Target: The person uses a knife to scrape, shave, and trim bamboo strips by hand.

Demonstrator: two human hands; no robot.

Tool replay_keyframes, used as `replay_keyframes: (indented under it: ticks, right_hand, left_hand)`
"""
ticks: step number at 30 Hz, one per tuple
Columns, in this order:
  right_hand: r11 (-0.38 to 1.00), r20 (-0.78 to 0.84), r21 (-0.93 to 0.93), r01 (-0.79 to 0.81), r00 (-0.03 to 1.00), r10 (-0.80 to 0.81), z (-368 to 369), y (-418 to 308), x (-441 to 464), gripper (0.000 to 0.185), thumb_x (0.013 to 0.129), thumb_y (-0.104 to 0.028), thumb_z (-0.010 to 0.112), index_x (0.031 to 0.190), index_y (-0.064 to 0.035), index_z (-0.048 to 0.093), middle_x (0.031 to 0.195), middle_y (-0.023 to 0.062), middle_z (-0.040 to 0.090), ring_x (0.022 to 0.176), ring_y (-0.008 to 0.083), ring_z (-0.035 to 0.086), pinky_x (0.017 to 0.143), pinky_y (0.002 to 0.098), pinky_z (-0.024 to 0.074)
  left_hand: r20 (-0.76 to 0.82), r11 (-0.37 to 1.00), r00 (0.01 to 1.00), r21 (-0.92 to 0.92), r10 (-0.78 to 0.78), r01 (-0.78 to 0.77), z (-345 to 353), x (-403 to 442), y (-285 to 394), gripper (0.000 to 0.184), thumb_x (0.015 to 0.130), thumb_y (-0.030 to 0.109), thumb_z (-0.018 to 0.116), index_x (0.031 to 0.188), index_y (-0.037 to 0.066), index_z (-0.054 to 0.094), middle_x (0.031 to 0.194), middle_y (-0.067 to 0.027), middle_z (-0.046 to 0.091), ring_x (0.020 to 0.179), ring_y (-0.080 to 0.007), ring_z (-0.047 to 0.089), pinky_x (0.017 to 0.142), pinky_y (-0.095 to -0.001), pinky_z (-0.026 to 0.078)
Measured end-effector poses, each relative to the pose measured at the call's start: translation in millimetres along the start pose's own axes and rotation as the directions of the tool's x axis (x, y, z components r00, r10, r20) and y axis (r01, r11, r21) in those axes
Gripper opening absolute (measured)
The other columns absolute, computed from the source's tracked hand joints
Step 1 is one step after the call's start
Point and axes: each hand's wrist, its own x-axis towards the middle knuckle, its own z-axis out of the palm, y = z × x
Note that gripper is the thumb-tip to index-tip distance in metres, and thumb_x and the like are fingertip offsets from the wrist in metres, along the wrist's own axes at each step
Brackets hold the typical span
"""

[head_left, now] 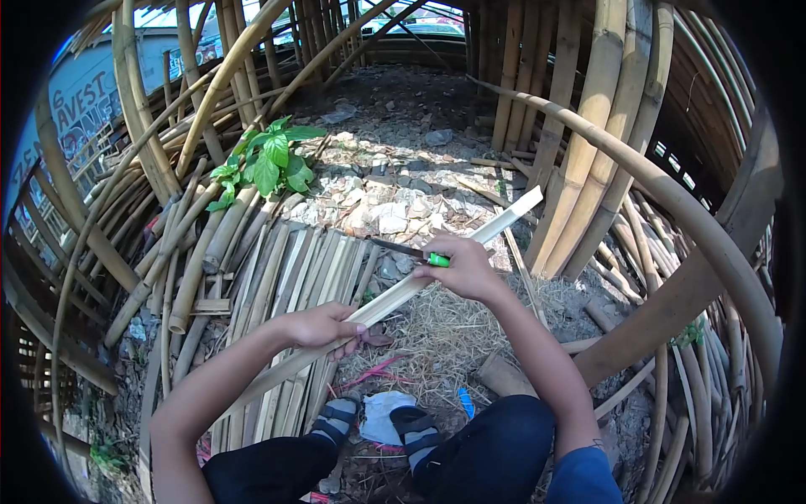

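Observation:
A long pale bamboo strip runs slantwise across the middle of the head view, from low left up to the right. My left hand is closed around its lower part. My right hand is closed on a knife with a green handle; its dark blade points left above the strip. The right-hand fingers lie at the strip too, and the blade's edge cannot be made out clearly. Beneath my left forearm lies a row of split bamboo slats, side by side on the ground.
Thin shavings cover the ground before my feet. Pink ribbon lies near the sandals. Bamboo poles stand at right, and a curved pole arches there. A leafy plant grows at left beside rubble.

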Motion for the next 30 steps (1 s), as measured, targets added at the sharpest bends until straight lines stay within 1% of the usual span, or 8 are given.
replay_keyframes:
  ticks: [2, 3, 5, 6, 9, 13, 21, 30]
  right_hand:
    - [0.835, -0.143, 0.393, -0.385, 0.871, 0.469, 8.3, 3.0, -8.6, 0.025, 0.092, -0.033, 0.069, 0.087, -0.0089, 0.070, 0.085, 0.0038, 0.067, 0.079, 0.0165, 0.064, 0.072, 0.0320, 0.0480]
    - [0.826, -0.115, 0.407, -0.390, 0.875, 0.470, 18.9, 11.7, -15.3, 0.025, 0.092, -0.033, 0.069, 0.087, -0.0089, 0.070, 0.085, 0.0038, 0.067, 0.079, 0.0165, 0.064, 0.072, 0.0320, 0.0480]
    - [0.427, -0.041, 0.864, -0.266, 0.809, 0.587, 46.3, 27.2, -31.5, 0.028, 0.100, -0.031, 0.060, 0.093, -0.0040, 0.064, 0.081, 0.0017, 0.062, 0.077, 0.0101, 0.058, 0.067, 0.0272, 0.0457]
    - [0.408, -0.018, 0.869, -0.279, 0.807, 0.590, 67.6, 25.4, -40.3, 0.028, 0.100, -0.031, 0.060, 0.093, -0.0040, 0.064, 0.081, 0.0017, 0.062, 0.077, 0.0101, 0.058, 0.067, 0.0272, 0.0457]
    - [0.319, 0.285, 0.853, -0.414, 0.880, 0.380, 124.8, -0.2, -64.4, 0.030, 0.104, -0.033, 0.051, 0.103, -0.0036, 0.060, 0.077, 0.0016, 0.058, 0.071, 0.0076, 0.052, 0.059, 0.0236, 0.0416]
    - [0.028, 0.635, 0.772, -0.635, 0.772, 0.011, 166.8, -37.4, -75.9, 0.032, 0.106, -0.033, 0.048, 0.098, -0.0051, 0.060, 0.072, -0.0008, 0.055, 0.060, 0.0059, 0.046, 0.054, 0.0216, 0.0356]
    - [-0.077, 0.683, 0.712, -0.698, 0.713, -0.159, 202.2, -65.3, -77.9, 0.035, 0.105, -0.035, 0.049, 0.094, -0.0037, 0.060, 0.065, -0.0043, 0.045, 0.055, 0.0055, 0.037, 0.052, 0.0228, 0.0306]
    - [0.159, 0.623, 0.781, -0.604, 0.770, -0.138, 179.2, -77.0, -74.4, 0.038, 0.104, -0.034, 0.054, 0.087, -0.0029, 0.067, 0.065, -0.0046, 0.051, 0.058, 0.0032, 0.042, 0.052, 0.0235, 0.0327]
  left_hand:
    - [-0.041, 0.999, 0.999, -0.028, -0.027, 0.026, -0.8, -4.2, -22.4, 0.028, 0.106, 0.026, 0.045, 0.112, 0.000, 0.056, 0.072, -0.0022, 0.057, 0.056, -0.0113, 0.053, 0.056, -0.0276, 0.046]
    - [-0.036, 0.997, 0.999, -0.070, -0.039, 0.036, -2.0, -8.1, -33.8, 0.029, 0.107, 0.027, 0.044, 0.111, 0.001, 0.056, 0.073, -0.0022, 0.058, 0.058, -0.0112, 0.054, 0.056, -0.0277, 0.046]
    - [-0.046, 0.992, 0.996, -0.110, -0.071, 0.065, -4.0, -17.3, -52.1, 0.032, 0.108, 0.031, 0.041, 0.111, 0.002, 0.056, 0.073, -0.0022, 0.059, 0.061, -0.0109, 0.056, 0.057, -0.0267, 0.047]
    - [-0.046, 0.988, 0.995, -0.126, -0.091, 0.085, -2.5, -22.1, -60.0, 0.032, 0.108, 0.031, 0.041, 0.111, 0.002, 0.056, 0.073, -0.0022, 0.059, 0.061, -0.0109, 0.056, 0.057, -0.0267, 0.047]
    - [-0.114, 0.971, 0.985, -0.215, -0.131, 0.104, 1.8, -31.0, -73.4, 0.036, 0.108, 0.033, 0.040, 0.115, 0.002, 0.057, 0.072, -0.0033, 0.062, 0.066, -0.0106, 0.061, 0.060, -0.0245, 0.049]
    - [-0.176, 0.949, 0.968, -0.290, -0.181, 0.124, 9.9, -25.4, -104.7, 0.034, 0.107, 0.031, 0.042, 0.108, 0.002, 0.058, 0.076, -0.0047, 0.063, 0.066, -0.0131, 0.062, 0.062, -0.0282, 0.052]
    - [-0.246, 0.869, 0.951, -0.492, -0.189, 0.045, 42.6, -28.0, -111.6, 0.027, 0.105, 0.021, 0.044, 0.105, 0.000, 0.062, 0.074, -0.0058, 0.061, 0.062, -0.0128, 0.061, 0.052, -0.0275, 0.050]
    - [-0.323, 0.918, 0.931, -0.396, -0.172, 0.032, 54.3, -47.6, -93.4, 0.045, 0.107, 0.038, 0.040, 0.099, 0.000, 0.063, 0.065, -0.0031, 0.056, 0.051, -0.0111, 0.056, 0.046, -0.0257, 0.047]
